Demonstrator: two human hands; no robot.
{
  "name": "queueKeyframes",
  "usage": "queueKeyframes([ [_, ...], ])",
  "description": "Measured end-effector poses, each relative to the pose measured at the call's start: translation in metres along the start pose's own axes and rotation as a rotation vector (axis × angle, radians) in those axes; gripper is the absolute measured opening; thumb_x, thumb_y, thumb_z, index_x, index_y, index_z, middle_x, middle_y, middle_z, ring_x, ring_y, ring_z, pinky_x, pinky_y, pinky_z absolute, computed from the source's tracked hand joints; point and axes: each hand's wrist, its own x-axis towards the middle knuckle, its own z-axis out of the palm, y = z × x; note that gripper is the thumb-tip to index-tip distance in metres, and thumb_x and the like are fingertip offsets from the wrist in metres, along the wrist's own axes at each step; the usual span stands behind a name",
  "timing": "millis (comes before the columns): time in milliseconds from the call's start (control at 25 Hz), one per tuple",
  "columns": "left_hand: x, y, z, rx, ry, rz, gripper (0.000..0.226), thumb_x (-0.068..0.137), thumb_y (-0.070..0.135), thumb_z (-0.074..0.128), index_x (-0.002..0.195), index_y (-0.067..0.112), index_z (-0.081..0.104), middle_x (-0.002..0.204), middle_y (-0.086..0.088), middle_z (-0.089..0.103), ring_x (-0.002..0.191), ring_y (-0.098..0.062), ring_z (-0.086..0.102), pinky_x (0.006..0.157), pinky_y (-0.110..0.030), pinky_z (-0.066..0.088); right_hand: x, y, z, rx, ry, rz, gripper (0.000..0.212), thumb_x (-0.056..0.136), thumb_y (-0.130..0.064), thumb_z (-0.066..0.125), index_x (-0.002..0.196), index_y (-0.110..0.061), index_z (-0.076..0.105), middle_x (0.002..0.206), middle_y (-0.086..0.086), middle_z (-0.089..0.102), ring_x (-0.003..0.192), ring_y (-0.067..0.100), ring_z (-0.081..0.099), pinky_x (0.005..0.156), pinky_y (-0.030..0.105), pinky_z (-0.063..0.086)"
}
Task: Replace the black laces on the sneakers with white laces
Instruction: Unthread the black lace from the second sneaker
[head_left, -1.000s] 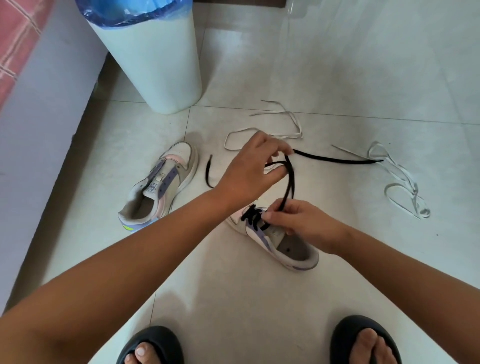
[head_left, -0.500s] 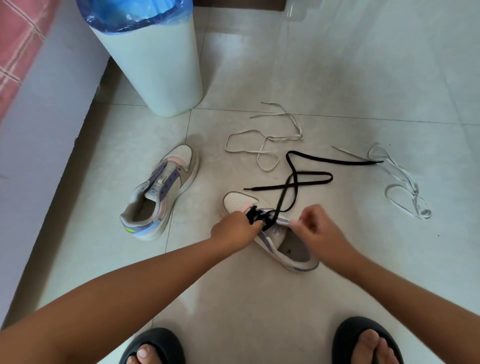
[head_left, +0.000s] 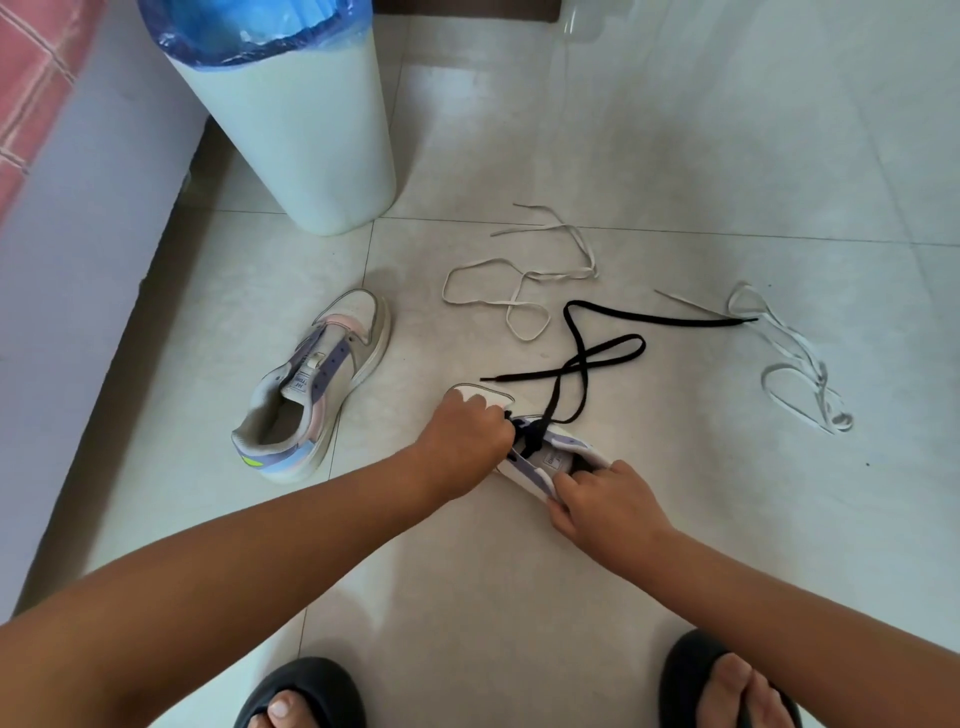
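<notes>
A white and purple sneaker (head_left: 558, 457) lies on the floor tiles in front of me, still threaded low down with a black lace (head_left: 587, 358) whose loose ends trail away over the floor. My left hand (head_left: 465, 434) pinches the black lace at the eyelets near the toe. My right hand (head_left: 608, 501) grips the sneaker's side by the collar. A second sneaker (head_left: 317, 379) with no lace lies to the left. Two white laces lie loose: one (head_left: 519, 283) beyond the shoe, another (head_left: 795, 358) at the right.
A tall white bin (head_left: 291, 119) with a blue liner stands at the back left. A pale wall or bed side (head_left: 78, 234) runs along the left. My feet in black sandals (head_left: 301, 696) are at the bottom edge.
My left hand came down from holding the lace up high to the eyelets. The pulled-out black lace dropped onto the floor. My right hand shifted back to the sneaker's collar.
</notes>
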Motion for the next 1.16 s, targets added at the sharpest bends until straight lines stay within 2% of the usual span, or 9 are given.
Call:
queueKeyframes([
  [80,-0.001,0.000,-0.001,0.016,-0.058,-0.058,0.011,0.059,0.015,0.064,0.069,0.020,0.065,0.067,0.002,0.062,0.064,-0.018,0.060,0.057,-0.022,0.036,0.002,0.000,-0.001,-0.025,0.026,-0.022,0.030,0.047,-0.031,0.085,0.048,-0.017,0.058,0.039,-0.001,0.054,0.032,0.017,0.051,0.045,0.018,0.039],
  [320,0.004,0.024,0.002,-1.683,-0.381,-0.902,0.031,0.094,0.021,0.043,0.071,0.009,0.059,0.067,-0.004,0.060,0.048,-0.012,0.054,0.037,-0.014,0.035,0.002,-0.006,0.002,-0.040,0.027,-0.033,0.032,0.044,-0.034,0.084,0.048,-0.017,0.057,0.040,-0.001,0.055,0.033,0.018,0.052,0.045,0.020,0.043],
  [400,0.001,0.025,0.008,-1.429,-0.300,-0.749,0.026,0.094,0.016,0.042,0.072,0.012,0.055,0.075,-0.005,0.060,0.060,-0.017,0.056,0.045,-0.019,0.036,0.001,-0.005,0.003,-0.031,0.021,-0.020,0.031,0.045,-0.034,0.084,0.049,-0.017,0.058,0.041,-0.001,0.056,0.034,0.018,0.052,0.045,0.020,0.043],
  [560,-0.006,-0.002,0.019,-0.064,-0.205,-0.173,0.015,0.091,0.010,0.045,0.103,0.009,0.054,0.101,-0.007,0.059,0.096,-0.028,0.054,0.069,-0.030,0.027,0.000,-0.002,0.003,-0.021,0.021,-0.002,0.030,0.049,-0.034,0.084,0.051,-0.017,0.059,0.042,-0.002,0.056,0.034,0.016,0.053,0.045,0.020,0.042],
  [640,-0.005,-0.005,0.017,-0.254,-0.234,-0.358,0.019,0.094,0.020,0.045,0.101,0.009,0.058,0.100,-0.008,0.062,0.089,-0.025,0.056,0.063,-0.025,0.027,0.001,-0.003,0.003,-0.018,0.025,0.002,0.030,0.050,-0.033,0.084,0.051,-0.017,0.059,0.042,-0.002,0.056,0.034,0.017,0.053,0.045,0.022,0.042],
  [760,0.002,0.003,0.010,-1.340,-0.447,-0.865,0.031,0.093,0.031,0.043,0.087,0.008,0.064,0.075,-0.003,0.063,0.060,-0.018,0.055,0.048,-0.020,0.028,0.003,-0.005,0.004,0.014,0.025,0.031,0.031,0.047,-0.030,0.085,0.050,-0.015,0.058,0.040,-0.001,0.055,0.033,0.018,0.051,0.043,0.022,0.042],
  [880,0.001,0.020,0.006,-1.814,-0.489,-0.925,0.020,0.092,0.026,0.048,0.083,0.014,0.062,0.065,0.003,0.060,0.051,-0.011,0.054,0.049,-0.019,0.033,0.003,-0.006,0.006,0.039,0.043,0.054,0.031,0.044,-0.027,0.085,0.049,-0.013,0.057,0.037,-0.001,0.053,0.029,0.018,0.049,0.040,0.018,0.040],
  [1000,0.000,0.018,0.011,-1.653,-0.353,-0.798,0.016,0.090,0.019,0.051,0.075,0.015,0.058,0.065,0.001,0.060,0.056,-0.014,0.056,0.047,-0.018,0.037,0.002,-0.006,0.007,0.033,0.039,0.052,0.031,0.045,-0.028,0.085,0.049,-0.013,0.058,0.037,0.000,0.052,0.029,0.018,0.048,0.040,0.019,0.039],
  [1160,-0.007,-0.024,0.025,-0.456,-0.201,-0.561,0.016,0.091,0.028,0.046,0.091,0.016,0.056,0.093,-0.005,0.063,0.088,-0.027,0.060,0.063,-0.028,0.035,0.000,-0.003,0.008,0.033,0.046,0.070,0.029,0.049,-0.027,0.085,0.052,-0.013,0.060,0.039,0.000,0.055,0.030,0.018,0.050,0.040,0.021,0.041],
])
